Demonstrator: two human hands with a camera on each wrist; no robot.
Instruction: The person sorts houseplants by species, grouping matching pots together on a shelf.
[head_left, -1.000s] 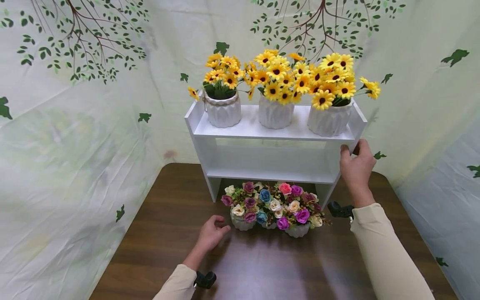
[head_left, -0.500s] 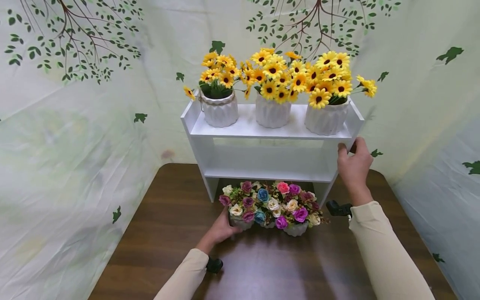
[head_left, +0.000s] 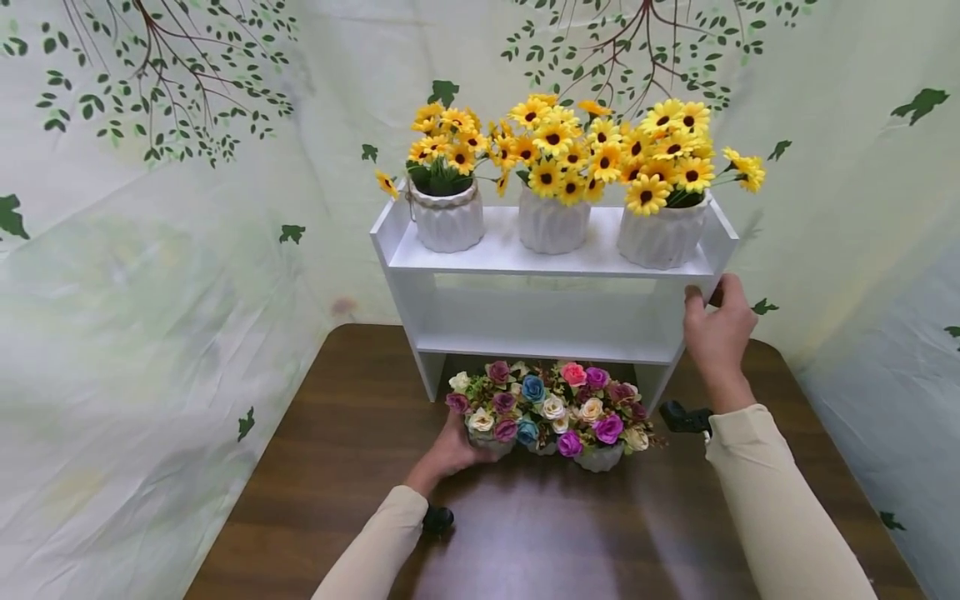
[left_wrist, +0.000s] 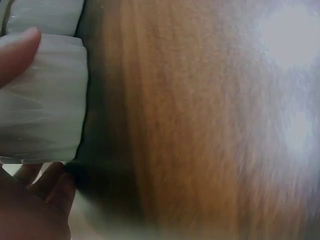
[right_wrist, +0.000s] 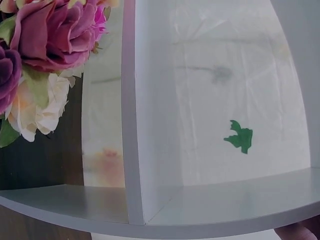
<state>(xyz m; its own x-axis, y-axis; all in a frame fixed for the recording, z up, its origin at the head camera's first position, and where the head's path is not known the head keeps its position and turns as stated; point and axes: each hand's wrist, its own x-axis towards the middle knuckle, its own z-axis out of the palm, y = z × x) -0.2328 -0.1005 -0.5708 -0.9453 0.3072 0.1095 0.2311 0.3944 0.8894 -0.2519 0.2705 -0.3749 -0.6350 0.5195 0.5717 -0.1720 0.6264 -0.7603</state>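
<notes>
My left hand (head_left: 452, 450) grips the leftmost white flowerpot (head_left: 491, 445) of mixed roses at the foot of the shelf. In the left wrist view my thumb (left_wrist: 17, 55) lies across the ribbed pot (left_wrist: 50, 105), with the fingers round its far side. My right hand (head_left: 718, 335) grips the right side panel of the white shelf (head_left: 555, 333), thumb in front; the fingers behind are partly hidden. Two more rose pots stand beside the held one, the right-hand pot (head_left: 600, 457) showing best. Their roses (right_wrist: 50, 35) reach into the right wrist view.
Three white pots of yellow daisies stand on the shelf's top board, among them the middle pot (head_left: 553, 223). The middle board (head_left: 547, 343) bears nothing visible. Under everything is a brown wooden table (head_left: 315, 467). A leaf-printed cloth (head_left: 330, 150) hangs close behind.
My left hand has moved right and forward from beside the leftmost rose pot and now grips it. The right hand keeps its hold on the shelf panel.
</notes>
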